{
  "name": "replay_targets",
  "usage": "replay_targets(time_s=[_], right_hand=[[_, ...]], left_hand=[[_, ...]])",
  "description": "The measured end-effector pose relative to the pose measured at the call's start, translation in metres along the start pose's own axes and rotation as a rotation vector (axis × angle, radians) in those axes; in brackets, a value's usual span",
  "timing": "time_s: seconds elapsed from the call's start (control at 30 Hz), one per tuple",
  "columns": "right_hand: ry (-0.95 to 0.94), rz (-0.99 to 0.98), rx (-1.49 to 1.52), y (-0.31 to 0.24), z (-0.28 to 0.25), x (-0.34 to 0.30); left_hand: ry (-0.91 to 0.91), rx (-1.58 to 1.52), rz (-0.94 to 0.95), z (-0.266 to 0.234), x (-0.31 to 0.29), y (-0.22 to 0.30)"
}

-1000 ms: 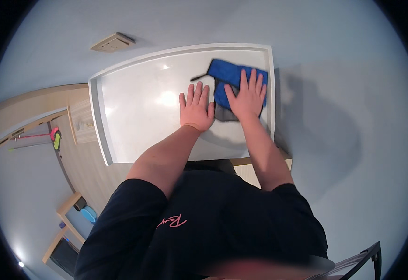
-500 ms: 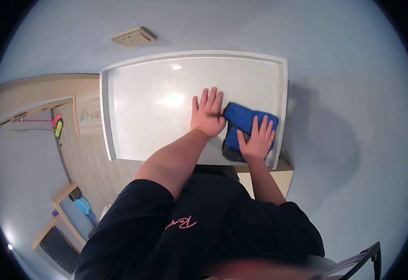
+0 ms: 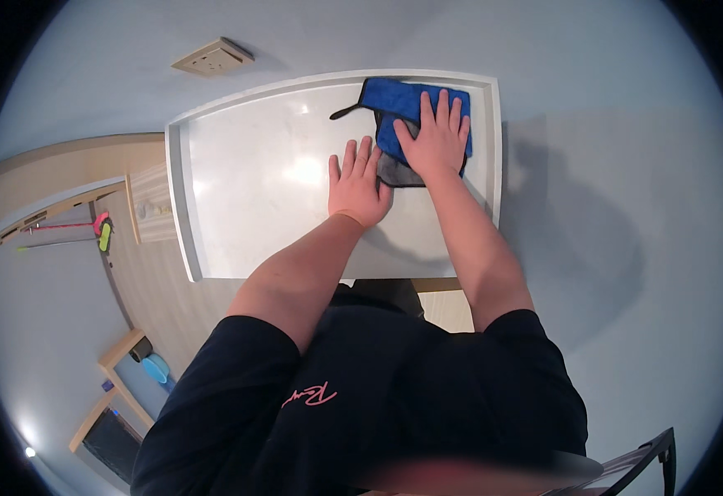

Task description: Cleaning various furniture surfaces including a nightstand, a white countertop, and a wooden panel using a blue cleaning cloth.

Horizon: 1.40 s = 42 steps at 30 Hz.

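A folded blue and grey cloth (image 3: pixel 386 96) with dark edging and a small black hanging loop lies at the far right of a white tabletop (image 3: pixel 254 190) with raised rims. My right hand (image 3: pixel 437 140) presses flat on the cloth with its fingers spread, pointing toward the far rim. Left of it, my left hand (image 3: pixel 358 183) rests palm down on the bare white surface, fingers apart. Its thumb side is close to the cloth's lower left edge; whether they touch I cannot tell. Part of the cloth is hidden under my right hand.
The raised rim (image 3: pixel 493 165) runs along the tabletop's right, far and left sides. Beyond the far rim, a socket plate (image 3: pixel 212 58) sits on the pale wall. Off to the left are a wooden floor, a pink and green broom-like tool (image 3: pixel 103 231) and a blue basin (image 3: pixel 156 368).
My right hand and the cloth beneath it have moved from the near right corner to the far rim. The left hand stays flat on the surface with little shift.
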State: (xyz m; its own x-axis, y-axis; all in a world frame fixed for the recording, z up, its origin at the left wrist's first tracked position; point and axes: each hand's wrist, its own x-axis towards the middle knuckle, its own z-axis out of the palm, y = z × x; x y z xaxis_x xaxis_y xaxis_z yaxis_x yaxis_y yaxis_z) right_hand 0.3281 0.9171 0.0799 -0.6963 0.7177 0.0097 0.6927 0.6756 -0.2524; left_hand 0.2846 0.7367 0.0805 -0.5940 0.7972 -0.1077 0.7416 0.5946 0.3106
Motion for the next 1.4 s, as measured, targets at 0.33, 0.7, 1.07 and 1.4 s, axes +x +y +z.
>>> replay_targets(time_s=[0.33, 0.7, 1.07, 1.4], right_hand=[[-0.088, 0.058, -0.019, 0.039, -0.020, -0.165], [-0.001, 0.038, -0.033, 0.007, -0.006, -0.083], [-0.005, -0.055, -0.005, -0.041, -0.006, -0.097], [-0.374, -0.028, 0.403, -0.059, -0.020, -0.129]], left_hand=[[-0.033, -0.052, -0.028, -0.005, -0.005, -0.001], [0.037, -0.014, -0.007, -0.003, -0.004, -0.001], [0.374, -1.094, -0.266, -0.025, -0.057, -0.041], [0.028, -0.239, -0.016, -0.031, -0.087, -0.027]])
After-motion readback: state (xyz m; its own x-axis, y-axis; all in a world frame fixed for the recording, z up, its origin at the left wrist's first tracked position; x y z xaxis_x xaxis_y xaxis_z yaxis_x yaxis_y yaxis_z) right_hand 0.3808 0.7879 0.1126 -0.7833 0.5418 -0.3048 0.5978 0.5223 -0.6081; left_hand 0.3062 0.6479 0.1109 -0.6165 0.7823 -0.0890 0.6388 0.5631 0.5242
